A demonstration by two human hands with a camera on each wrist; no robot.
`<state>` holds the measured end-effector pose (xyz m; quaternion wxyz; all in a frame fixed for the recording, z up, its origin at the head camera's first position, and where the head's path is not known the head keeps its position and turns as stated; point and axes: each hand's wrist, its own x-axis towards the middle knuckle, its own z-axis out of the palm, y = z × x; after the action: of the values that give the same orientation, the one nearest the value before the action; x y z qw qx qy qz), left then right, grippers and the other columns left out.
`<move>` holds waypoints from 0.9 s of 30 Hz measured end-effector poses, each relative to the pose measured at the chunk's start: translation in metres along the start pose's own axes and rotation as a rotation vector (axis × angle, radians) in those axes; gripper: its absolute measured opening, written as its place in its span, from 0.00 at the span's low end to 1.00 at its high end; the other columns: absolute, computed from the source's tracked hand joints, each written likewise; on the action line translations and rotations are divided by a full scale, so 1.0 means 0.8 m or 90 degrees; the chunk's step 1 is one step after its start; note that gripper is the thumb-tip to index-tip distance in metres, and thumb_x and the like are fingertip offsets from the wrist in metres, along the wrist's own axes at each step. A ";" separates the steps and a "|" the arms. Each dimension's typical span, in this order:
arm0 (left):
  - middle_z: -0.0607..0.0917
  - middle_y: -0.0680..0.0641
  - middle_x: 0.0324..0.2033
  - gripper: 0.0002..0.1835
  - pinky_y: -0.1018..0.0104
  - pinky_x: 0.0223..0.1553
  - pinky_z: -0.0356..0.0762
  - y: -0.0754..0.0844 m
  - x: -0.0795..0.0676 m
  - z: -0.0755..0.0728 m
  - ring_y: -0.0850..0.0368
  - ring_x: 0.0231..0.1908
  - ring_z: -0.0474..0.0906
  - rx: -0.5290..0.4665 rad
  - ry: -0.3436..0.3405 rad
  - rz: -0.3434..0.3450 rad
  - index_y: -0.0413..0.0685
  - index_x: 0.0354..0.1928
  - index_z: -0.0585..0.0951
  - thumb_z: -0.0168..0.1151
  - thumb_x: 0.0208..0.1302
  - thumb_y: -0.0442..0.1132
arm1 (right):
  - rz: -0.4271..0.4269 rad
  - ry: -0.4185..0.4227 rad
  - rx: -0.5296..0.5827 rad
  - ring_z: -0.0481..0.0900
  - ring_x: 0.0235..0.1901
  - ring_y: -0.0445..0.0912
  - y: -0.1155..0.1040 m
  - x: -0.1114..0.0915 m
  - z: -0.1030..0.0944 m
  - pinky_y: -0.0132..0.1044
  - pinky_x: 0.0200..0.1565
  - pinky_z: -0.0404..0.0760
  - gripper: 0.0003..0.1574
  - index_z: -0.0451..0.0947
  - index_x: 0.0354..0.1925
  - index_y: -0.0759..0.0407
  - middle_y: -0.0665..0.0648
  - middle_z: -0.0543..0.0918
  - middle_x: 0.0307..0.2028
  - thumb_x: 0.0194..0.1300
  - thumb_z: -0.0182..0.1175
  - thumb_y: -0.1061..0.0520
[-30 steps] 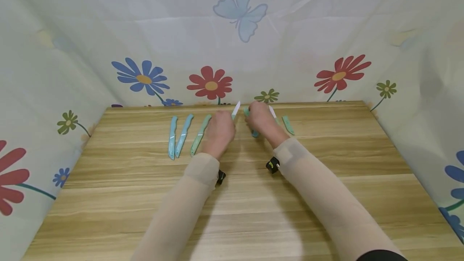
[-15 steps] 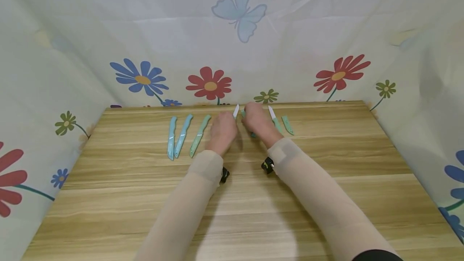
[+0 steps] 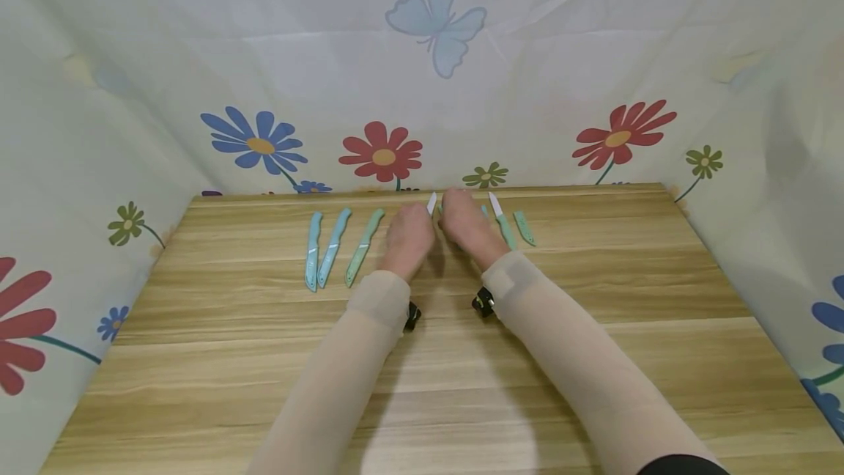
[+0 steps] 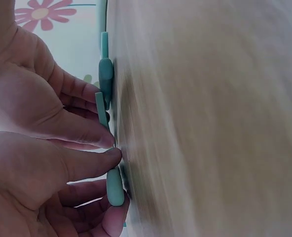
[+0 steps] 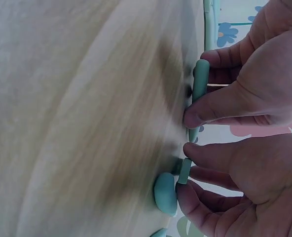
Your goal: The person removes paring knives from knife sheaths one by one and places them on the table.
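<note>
My left hand (image 3: 409, 237) pinches a paring knife by its green handle (image 4: 115, 187); the white blade (image 3: 431, 202) points away from me. Close beside it, my right hand (image 3: 464, 222) pinches a small green knife sheath (image 5: 184, 171) between thumb and fingers. In the wrist views the fingertips of both hands nearly meet, just above the tabletop. Whether the blade enters the sheath is hidden by the fingers. Right of my right hand lies another paring knife (image 3: 504, 227), its white blade bare. A bluish piece (image 3: 484, 210) shows only partly behind that hand.
Two blue sheathed knives (image 3: 313, 251) (image 3: 334, 248) and a green sheathed knife (image 3: 364, 248) lie on the left. A loose green sheath (image 3: 524, 228) lies at far right. The wooden table (image 3: 448, 402) ends at a flowered curtain (image 3: 527, 94).
Both hands have drawn closer together, the right one shifting left. The bare-bladed knife at right, earlier partly covered by the right hand, shows more fully.
</note>
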<state>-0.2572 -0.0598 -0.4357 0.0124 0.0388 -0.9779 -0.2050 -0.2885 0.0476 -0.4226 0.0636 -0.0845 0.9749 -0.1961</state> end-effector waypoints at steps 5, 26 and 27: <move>0.87 0.38 0.40 0.12 0.48 0.39 0.86 0.001 -0.001 -0.001 0.45 0.38 0.86 0.001 0.000 0.000 0.39 0.36 0.85 0.54 0.78 0.32 | -0.016 0.022 -0.023 0.80 0.35 0.53 0.002 0.001 0.004 0.45 0.41 0.83 0.03 0.79 0.35 0.64 0.63 0.85 0.40 0.68 0.63 0.66; 0.86 0.40 0.37 0.09 0.52 0.36 0.85 -0.003 0.001 0.001 0.48 0.33 0.83 -0.015 -0.003 0.016 0.40 0.34 0.82 0.59 0.74 0.34 | -0.004 0.023 -0.038 0.77 0.32 0.50 0.001 0.001 0.005 0.43 0.35 0.82 0.04 0.80 0.33 0.64 0.62 0.86 0.38 0.66 0.62 0.67; 0.86 0.40 0.36 0.08 0.52 0.36 0.85 -0.004 0.001 0.001 0.48 0.33 0.83 -0.016 -0.005 0.014 0.40 0.34 0.82 0.60 0.74 0.34 | -0.008 0.024 -0.037 0.78 0.32 0.50 0.002 0.001 0.004 0.43 0.36 0.83 0.04 0.80 0.33 0.64 0.62 0.86 0.38 0.66 0.62 0.67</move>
<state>-0.2576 -0.0623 -0.4376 0.0117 0.0270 -0.9757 -0.2171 -0.2886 0.0475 -0.4264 0.0417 -0.0885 0.9807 -0.1694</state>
